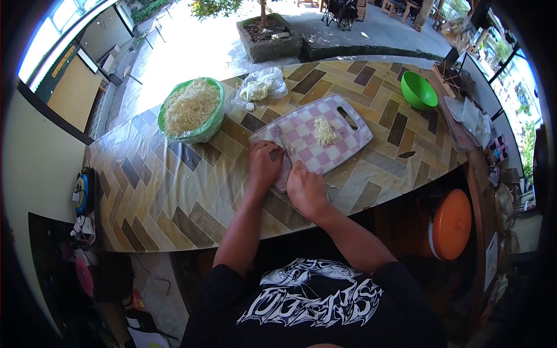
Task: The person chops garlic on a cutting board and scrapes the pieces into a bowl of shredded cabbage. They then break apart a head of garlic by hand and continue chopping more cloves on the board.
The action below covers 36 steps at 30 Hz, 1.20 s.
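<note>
A pink and white checkered cutting board (342,139) lies at the middle of the table. On its right half sits a small pile of chopped pale food (325,132). My left hand (267,162) rests at the board's left edge with its fingers curled; whatever is under them is too small to name. Beside it, my right hand (306,187) is closed on the handle of a knife at the board's near edge. The knife's thin blade (283,139) points away over the board, with small pale bits beside it.
A green bowl heaped with pale shreds (191,110) stands at the left. Behind the board lies a clear plastic bag with pale pieces (261,87). A green bowl (419,91) is at the back right, and an orange lid (452,224) shows below the table (162,203).
</note>
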Tool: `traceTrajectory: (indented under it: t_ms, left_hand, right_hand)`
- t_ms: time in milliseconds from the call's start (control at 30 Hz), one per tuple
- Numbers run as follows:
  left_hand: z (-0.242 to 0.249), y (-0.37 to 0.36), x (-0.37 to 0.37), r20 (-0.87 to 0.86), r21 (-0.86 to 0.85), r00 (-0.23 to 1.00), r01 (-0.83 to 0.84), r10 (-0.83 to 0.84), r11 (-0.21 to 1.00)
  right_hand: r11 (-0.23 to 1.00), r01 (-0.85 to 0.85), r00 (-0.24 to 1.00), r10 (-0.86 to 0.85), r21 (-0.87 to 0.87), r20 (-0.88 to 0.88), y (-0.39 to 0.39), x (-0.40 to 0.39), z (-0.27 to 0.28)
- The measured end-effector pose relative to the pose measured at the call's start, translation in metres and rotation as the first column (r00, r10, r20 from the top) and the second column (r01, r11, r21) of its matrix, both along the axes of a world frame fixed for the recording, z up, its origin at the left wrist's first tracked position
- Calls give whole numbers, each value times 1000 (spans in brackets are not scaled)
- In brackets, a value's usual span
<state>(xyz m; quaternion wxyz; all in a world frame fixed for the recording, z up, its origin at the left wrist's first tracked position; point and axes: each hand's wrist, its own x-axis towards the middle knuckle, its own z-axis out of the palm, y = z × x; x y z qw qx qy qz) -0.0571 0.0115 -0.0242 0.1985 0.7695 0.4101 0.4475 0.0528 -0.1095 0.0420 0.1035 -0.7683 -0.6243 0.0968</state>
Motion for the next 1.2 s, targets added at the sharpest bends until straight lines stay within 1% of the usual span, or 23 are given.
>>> traceTrajectory:
  t_ms: [67, 200, 267, 300, 400, 467, 500, 567, 633, 833, 867, 933, 967, 1033, 1067, 1133, 1200]
  left_hand:
    - [2, -1, -1, -2, -15, 1000, 7, -7, 1000]
    - [12, -6, -3, 24, -42, 1000, -3, 4, 999]
    - [21, -6, -4, 98, -141, 995, -4, 18, 990]
    - [23, -8, -7, 130, -194, 991, -1, 27, 981]
    - [21, -1, -12, 182, -151, 978, -79, 106, 985]
    - [21, 1, -16, 157, -189, 975, -126, 157, 974]
    - [21, 1, -19, 144, -209, 973, -150, 182, 966]
    - [23, -3, -22, 39, -270, 984, -156, 172, 950]
    - [31, -10, -23, -46, -299, 985, -172, 166, 939]
    - [37, -19, -26, -196, -230, 955, -264, 221, 937]
    - [36, -21, -25, -195, -228, 955, -267, 225, 936]
    - [37, -26, -24, -195, -221, 952, -275, 234, 935]
    - [38, -27, -23, -170, -251, 959, -264, 226, 931]
    - [39, -30, -21, -122, -310, 970, -239, 210, 920]
    - [40, -29, -20, -52, -378, 978, -207, 203, 902]
    - [41, -26, -17, 90, -496, 977, -127, 196, 859]
    - [39, -28, -12, 331, -582, 910, -11, 249, 813]
  right_hand:
    - [999, -32, 999, 31, 38, 30, 12, 6, 1]
    - [998, 0, 997, 4, 56, -71, 18, 27, -3]
    - [998, 32, 996, -28, 50, -84, 9, 34, 3]
    - [999, 10, 995, -6, 39, -102, 2, 35, 6]
    - [999, -45, 989, 47, 19, -142, -20, 29, 13]
    - [996, -92, 987, 89, -15, -135, -31, 26, 13]
    - [996, -87, 988, 85, -14, -128, -33, 29, 14]
    - [997, -78, 989, 76, -10, -125, -36, 34, 15]
    - [1000, -5, 994, 3, -18, -111, -38, 45, 14]
    - [985, 171, 981, -169, 9, -94, -35, 97, 1]
    - [980, 197, 977, -195, 13, -90, -34, 105, 1]
    - [988, 152, 972, -145, 24, -183, -37, 124, 4]
    - [991, 129, 966, -119, 31, -229, -38, 134, 6]
    - [979, 97, 948, -36, 177, -318, -43, 150, 3]
    - [964, 87, 933, 9, 249, -360, -45, 158, 2]
    - [948, 105, 925, 17, 300, -379, -44, 174, 1]
    - [935, 127, 919, 15, 331, -395, -40, 193, -3]
